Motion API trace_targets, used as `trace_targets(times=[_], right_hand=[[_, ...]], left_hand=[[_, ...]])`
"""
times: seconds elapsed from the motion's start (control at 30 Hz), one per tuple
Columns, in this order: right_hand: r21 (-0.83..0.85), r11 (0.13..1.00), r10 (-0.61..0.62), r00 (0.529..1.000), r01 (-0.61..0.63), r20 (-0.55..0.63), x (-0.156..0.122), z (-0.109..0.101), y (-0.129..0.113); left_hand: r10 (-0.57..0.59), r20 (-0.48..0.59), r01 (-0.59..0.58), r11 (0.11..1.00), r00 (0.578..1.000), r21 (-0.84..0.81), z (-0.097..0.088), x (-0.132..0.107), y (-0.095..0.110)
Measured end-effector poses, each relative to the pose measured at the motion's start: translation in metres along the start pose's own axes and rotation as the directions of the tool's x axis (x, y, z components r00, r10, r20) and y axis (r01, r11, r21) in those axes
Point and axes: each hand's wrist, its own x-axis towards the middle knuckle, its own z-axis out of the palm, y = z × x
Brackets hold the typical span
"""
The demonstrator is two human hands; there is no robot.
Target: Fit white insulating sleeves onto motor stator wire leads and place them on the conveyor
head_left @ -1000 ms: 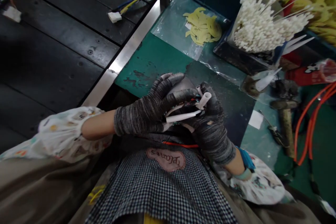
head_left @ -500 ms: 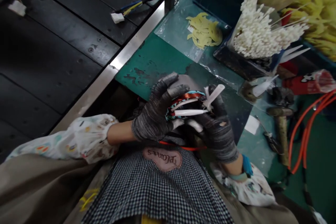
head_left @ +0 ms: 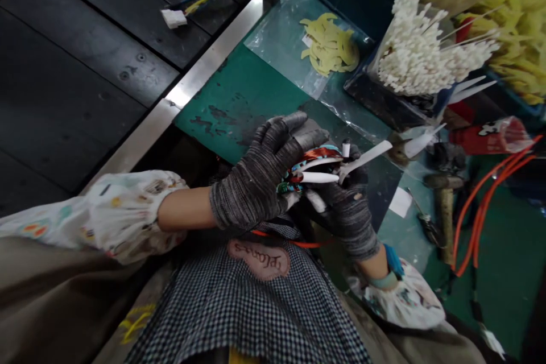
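Both my hands wear dark grey knit gloves and meet above the near edge of the green bench [head_left: 239,91]. My left hand [head_left: 260,176] is closed around a motor winding [head_left: 318,154] with copper-coloured coils and white sleeved leads. My right hand [head_left: 347,205] grips the winding from the right and pinches a white strip [head_left: 367,156], which sticks out to the upper right. Another white sleeve [head_left: 318,177] lies across the coil between my hands. An orange wire [head_left: 294,240] hangs under them over my checked apron.
A dark box [head_left: 384,96] holds several white cable ties [head_left: 422,51]. Yellow paper pieces [head_left: 328,45] lie on a clear bag. A hammer [head_left: 443,205], orange wires [head_left: 482,199] and a red packet [head_left: 490,136] sit at the right. A black conveyor [head_left: 85,45] with a white connector [head_left: 173,18] runs at the left.
My hands lifted and tilted the winding, so its copper coils now show. The white strip in my right hand has been drawn out longer toward the upper right.
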Motion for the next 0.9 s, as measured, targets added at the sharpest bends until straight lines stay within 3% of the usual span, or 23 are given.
trace_targets(times=[0.17, 0.27, 0.37, 0.43, 0.5, 0.57, 0.6, 0.63, 0.67, 0.73, 0.8, 0.9], right_hand=[[0.051, 0.985, 0.162, 0.984, -0.167, 0.078, -0.002, -0.001, -0.013], [0.112, 0.974, 0.18, 0.974, -0.196, 0.14, 0.014, -0.005, -0.008], [0.198, 0.973, 0.073, 0.972, -0.118, 0.222, 0.047, -0.005, 0.006], [0.313, 0.948, -0.043, 0.955, -0.054, 0.295, 0.073, -0.002, 0.017], [0.377, 0.926, -0.123, 0.945, -0.001, 0.303, 0.092, 0.003, 0.025], [0.324, 0.945, -0.124, 0.965, 0.043, 0.233, 0.102, 0.013, 0.029], [0.278, 0.959, -0.103, 0.98, 0.052, 0.172, 0.103, 0.02, 0.029], [0.243, 0.968, -0.08, 0.991, 0.053, 0.103, 0.102, 0.027, 0.027], [0.236, 0.971, -0.056, 0.998, 0.048, 0.025, 0.1, 0.033, 0.025], [0.275, 0.961, -0.003, 0.992, 0.037, -0.122, 0.096, 0.042, 0.019], [0.321, 0.947, 0.07, 0.978, -0.002, -0.198, 0.093, 0.041, 0.019], [0.212, 0.964, 0.222, 0.925, -0.161, -0.308, 0.095, 0.015, 0.042]], left_hand=[[-0.013, -0.001, 0.013, 0.999, 1.0, -0.051, -0.002, 0.002, 0.002], [-0.026, 0.035, 0.03, 0.995, 0.999, -0.099, -0.008, 0.009, -0.013], [-0.023, 0.114, 0.046, 0.977, 0.993, -0.21, -0.021, 0.022, -0.044], [-0.063, 0.229, 0.128, 0.951, 0.971, -0.282, -0.032, 0.031, -0.066], [-0.121, 0.295, 0.194, 0.953, 0.948, -0.233, -0.042, 0.036, -0.081], [-0.151, 0.189, 0.161, 0.986, 0.97, -0.035, -0.049, 0.035, -0.085], [-0.133, 0.034, 0.128, 0.985, 0.991, 0.118, -0.051, 0.033, -0.083], [-0.09, -0.041, 0.097, 0.963, 0.995, 0.25, -0.053, 0.031, -0.08], [-0.008, -0.041, 0.022, 0.937, 0.999, 0.349, -0.054, 0.029, -0.076], [0.139, 0.138, -0.188, 0.871, 0.981, 0.454, -0.055, 0.03, -0.065], [0.22, 0.323, -0.361, 0.797, 0.92, 0.485, -0.056, 0.036, -0.053], [0.207, 0.39, -0.406, 0.735, 0.897, 0.543, -0.053, 0.043, -0.037]])
